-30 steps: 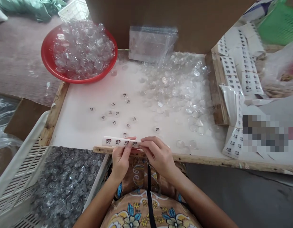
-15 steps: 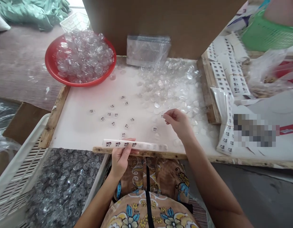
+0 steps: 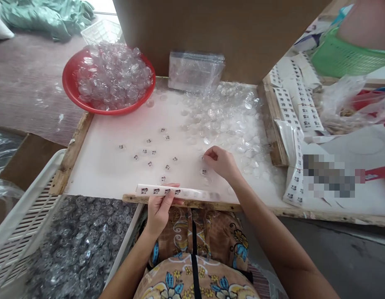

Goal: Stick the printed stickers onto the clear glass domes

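Observation:
My left hand [image 3: 161,207] grips a white strip of panda stickers [image 3: 192,194] at the table's front edge, thumb on top. Several black panda prints remain on the strip's left part; its right part is bare. My right hand [image 3: 220,162] is closed in a pinch over the white board, its fingertips at a small panda sticker [image 3: 203,158]. Whether the sticker touches a clear disc beneath is too small to tell. Just below those fingertips lies a clear disc with a panda sticker [image 3: 204,172]. Several more stickered discs [image 3: 149,164] lie scattered to the left.
Many plain clear discs [image 3: 223,120] cover the board's right and back. A red basin [image 3: 69,85] heaped with clear pieces stands back left. A wooden rail [image 3: 273,137] borders the right, beside sticker strips [image 3: 294,174]. A white crate [image 3: 39,216] of stickered pieces sits below left.
My right hand has moved left and slightly nearer to me, bringing the sticker to just above the stickered disc. My left hand keeps its hold on the strip.

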`<state>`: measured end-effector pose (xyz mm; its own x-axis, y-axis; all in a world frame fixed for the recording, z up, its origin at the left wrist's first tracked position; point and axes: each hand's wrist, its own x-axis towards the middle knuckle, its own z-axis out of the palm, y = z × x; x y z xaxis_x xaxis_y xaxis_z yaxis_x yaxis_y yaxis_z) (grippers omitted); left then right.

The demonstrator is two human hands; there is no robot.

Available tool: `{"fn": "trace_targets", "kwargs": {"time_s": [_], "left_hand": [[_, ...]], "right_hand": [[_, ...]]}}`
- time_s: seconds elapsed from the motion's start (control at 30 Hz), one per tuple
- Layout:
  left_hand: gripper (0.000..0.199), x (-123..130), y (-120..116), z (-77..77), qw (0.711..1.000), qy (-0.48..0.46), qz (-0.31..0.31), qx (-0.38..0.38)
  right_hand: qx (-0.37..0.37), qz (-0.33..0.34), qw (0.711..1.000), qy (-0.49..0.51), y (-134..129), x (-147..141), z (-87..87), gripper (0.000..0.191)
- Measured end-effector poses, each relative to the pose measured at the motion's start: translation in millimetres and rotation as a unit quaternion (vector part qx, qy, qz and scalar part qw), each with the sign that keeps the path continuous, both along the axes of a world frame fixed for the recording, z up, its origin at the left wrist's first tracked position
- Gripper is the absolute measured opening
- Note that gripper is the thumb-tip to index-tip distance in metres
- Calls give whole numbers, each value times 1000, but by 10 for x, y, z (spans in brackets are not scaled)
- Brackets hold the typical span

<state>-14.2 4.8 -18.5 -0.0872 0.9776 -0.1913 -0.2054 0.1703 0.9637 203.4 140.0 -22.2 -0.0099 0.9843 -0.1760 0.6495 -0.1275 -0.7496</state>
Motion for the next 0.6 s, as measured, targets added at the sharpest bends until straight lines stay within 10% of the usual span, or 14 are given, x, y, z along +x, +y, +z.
{"fn": "trace_targets", "kwargs": {"time_s": [0.43,0.6], "left_hand": [[31,1,25,-17,1000,-9,19,-13],[31,-8,44,-38,997,-42,62,-21]], "right_hand": [[108,88,988,-72,-50,-462,-89,24],[117,49,992,-18,-124,-116,123,34]]}}
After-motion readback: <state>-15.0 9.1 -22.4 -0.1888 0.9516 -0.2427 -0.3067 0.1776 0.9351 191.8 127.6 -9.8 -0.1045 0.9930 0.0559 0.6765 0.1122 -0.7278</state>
